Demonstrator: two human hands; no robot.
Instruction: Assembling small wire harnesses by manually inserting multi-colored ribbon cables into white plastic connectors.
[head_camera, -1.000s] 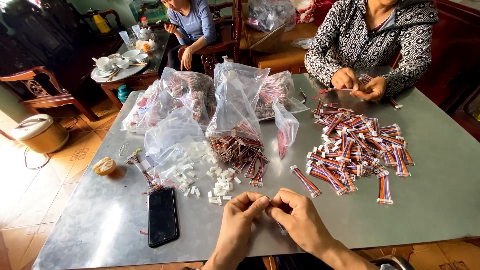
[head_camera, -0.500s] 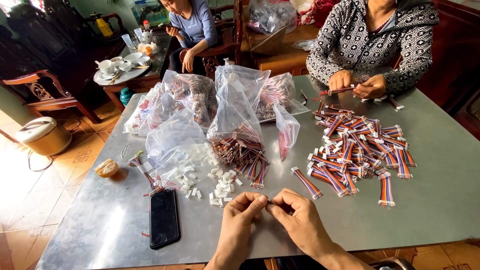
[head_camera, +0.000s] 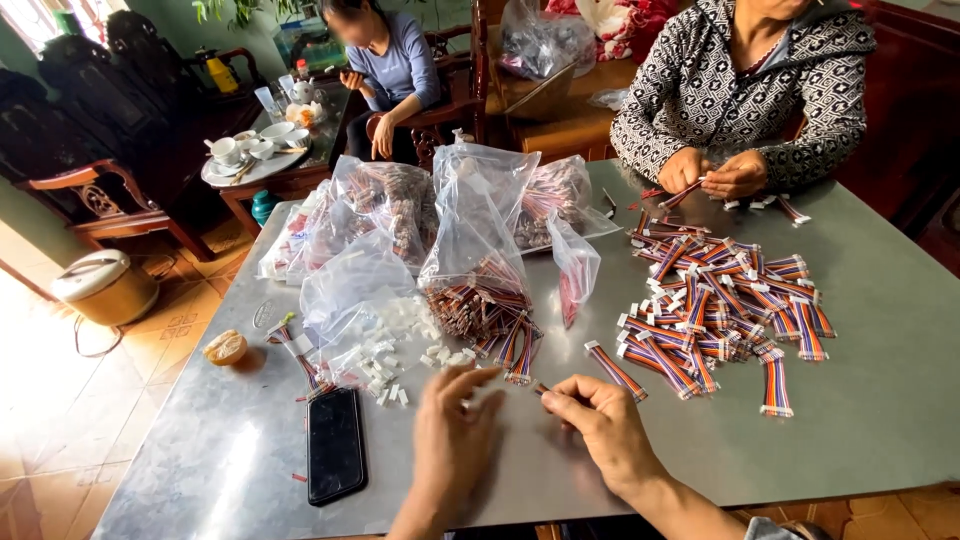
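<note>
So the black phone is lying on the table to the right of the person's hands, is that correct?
Not quite: the head view shows the phone lying on the table to the left of the left hand and right hand, not the right.

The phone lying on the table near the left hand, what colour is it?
Black, with a dark glossy screen; the phone shows best in the head view.

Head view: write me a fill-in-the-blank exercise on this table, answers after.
1. The right hand pinches a striped ____ end.
2. The black phone lies to the ____ of the left hand.
3. The white connectors spill from a clear ____.
4. The cable pile lies in front of the person in the ____ top.

Answers: cable; left; bag; patterned
</note>
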